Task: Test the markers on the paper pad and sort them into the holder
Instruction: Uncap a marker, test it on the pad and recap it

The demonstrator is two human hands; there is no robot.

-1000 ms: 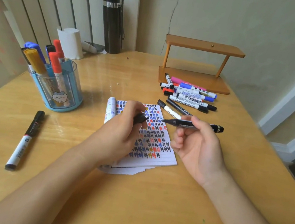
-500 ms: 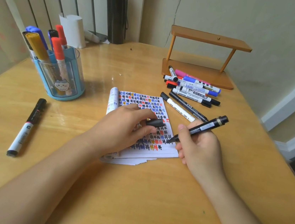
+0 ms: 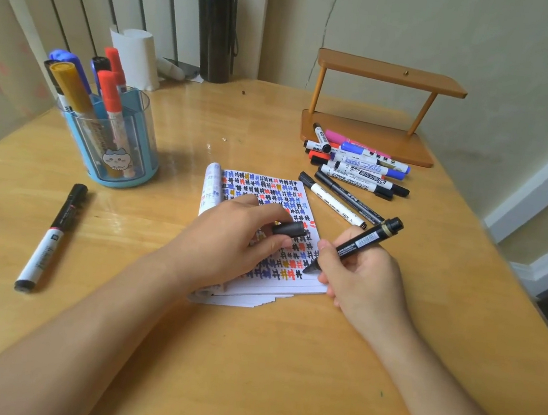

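Black marker (image 3: 357,245), pinched in the right hand (image 3: 360,280), tip on the paper pad (image 3: 268,189); left hand (image 3: 227,239) holds its cap (image 3: 289,229). Press lightly, keeping the pad pinned flat.

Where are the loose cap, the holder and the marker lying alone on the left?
loose cap (image 3: 289,229), head view, its black side
holder (image 3: 123,182), head view, blue base rim
lone marker (image 3: 44,250), head view, white barrel

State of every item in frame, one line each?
paper pad: open, page nearly full of marks.
black marker: uncapped, held by right hand, tip down on paper pad.
cap: off, pinched in left hand.
holder: upright, holding several capped markers.
lone marker: capped, lying left of pad.
marker pile: lying loose by wooden stand.
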